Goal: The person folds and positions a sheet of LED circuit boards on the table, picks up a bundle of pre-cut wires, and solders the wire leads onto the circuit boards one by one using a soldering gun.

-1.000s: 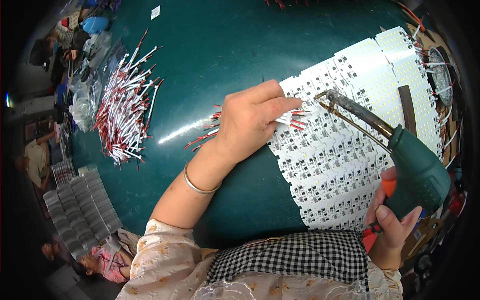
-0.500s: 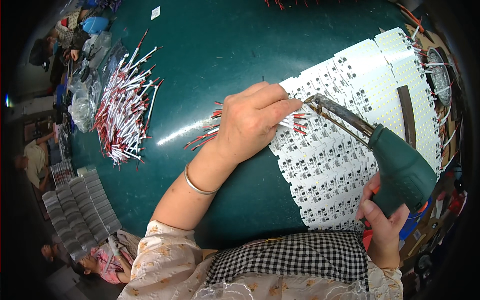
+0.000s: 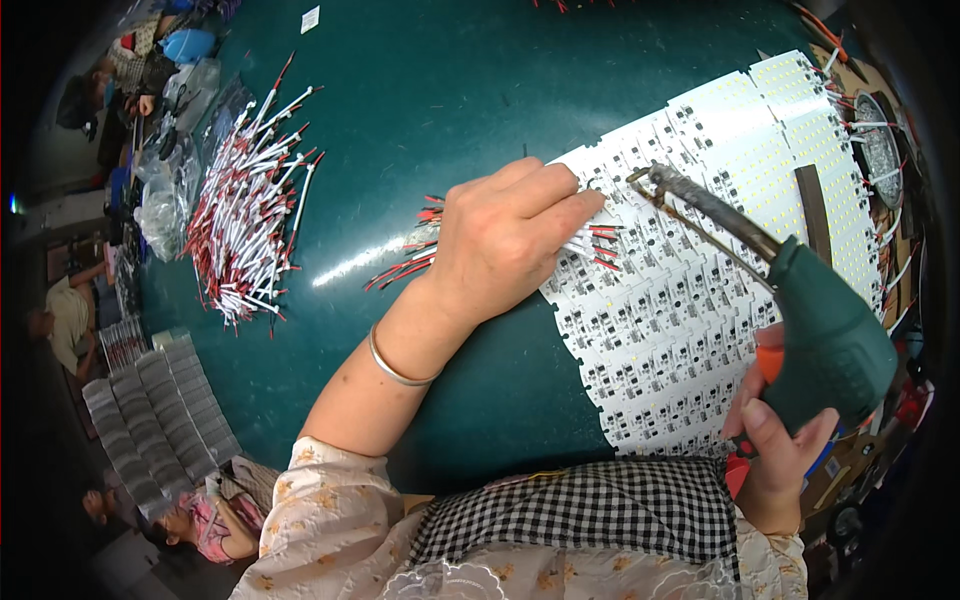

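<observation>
My left hand (image 3: 508, 235) is closed around a small bundle of short wires (image 3: 402, 268) with white sleeves and red and black ends, which stick out on both sides of it. Its fingertips are at the upper left edge of a sheet of white LED circuit boards (image 3: 660, 345). In my right hand (image 3: 782, 450) is a green soldering gun (image 3: 835, 335) with an orange trigger, gripped by its handle. The dark, worn tip of the gun hangs over the boards, a little right of my left fingertips and apart from them.
On the green table (image 3: 400, 110), a large pile of red and white wires (image 3: 245, 215) lies to the left. A dark strip (image 3: 814, 215) rests across the boards. Beyond their right edge is a metal dish (image 3: 880, 150). Stacked grey parts (image 3: 160, 405) and other people are at far left.
The soldering gun has moved right, and its tip has drawn away from my left fingertips. My left hand has barely moved and still grips the wires.
</observation>
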Tool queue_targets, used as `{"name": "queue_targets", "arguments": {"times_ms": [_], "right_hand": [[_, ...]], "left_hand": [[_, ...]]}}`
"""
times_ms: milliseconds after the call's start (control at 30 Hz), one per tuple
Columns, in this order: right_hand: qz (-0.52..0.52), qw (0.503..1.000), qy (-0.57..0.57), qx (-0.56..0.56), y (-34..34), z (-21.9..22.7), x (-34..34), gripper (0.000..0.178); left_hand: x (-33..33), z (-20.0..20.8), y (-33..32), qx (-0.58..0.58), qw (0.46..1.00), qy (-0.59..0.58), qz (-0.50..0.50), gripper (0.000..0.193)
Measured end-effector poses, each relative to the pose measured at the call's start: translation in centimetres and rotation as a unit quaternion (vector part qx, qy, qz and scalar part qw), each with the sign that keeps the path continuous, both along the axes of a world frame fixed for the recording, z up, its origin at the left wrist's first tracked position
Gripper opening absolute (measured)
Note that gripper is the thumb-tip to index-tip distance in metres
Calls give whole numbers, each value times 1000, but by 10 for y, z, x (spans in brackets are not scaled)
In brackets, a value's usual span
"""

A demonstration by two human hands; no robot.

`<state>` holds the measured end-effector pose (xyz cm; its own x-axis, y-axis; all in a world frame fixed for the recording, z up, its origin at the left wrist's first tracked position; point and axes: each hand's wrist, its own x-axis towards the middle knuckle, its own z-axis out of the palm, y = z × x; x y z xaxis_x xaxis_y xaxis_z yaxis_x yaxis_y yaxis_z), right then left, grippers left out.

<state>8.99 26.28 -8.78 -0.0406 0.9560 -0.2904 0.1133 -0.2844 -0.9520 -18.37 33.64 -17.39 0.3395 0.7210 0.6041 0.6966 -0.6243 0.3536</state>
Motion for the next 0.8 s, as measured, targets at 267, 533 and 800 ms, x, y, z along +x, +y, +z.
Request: {"name": "queue_targets", "arguments": {"times_ms": [267,533,800], "right_hand": [[-42,998,26,41,7,16,4,63],[21,1000,14,6,7,6,-5,56],[102,993,62,28,13,-6,-2,51]], "left_hand": [[0,4,-5,5,1000,7,-4,42],[3,6,-9,-18,1000,-12,21,41],[3,3,-8,-50,998,-21,35,40]]}}
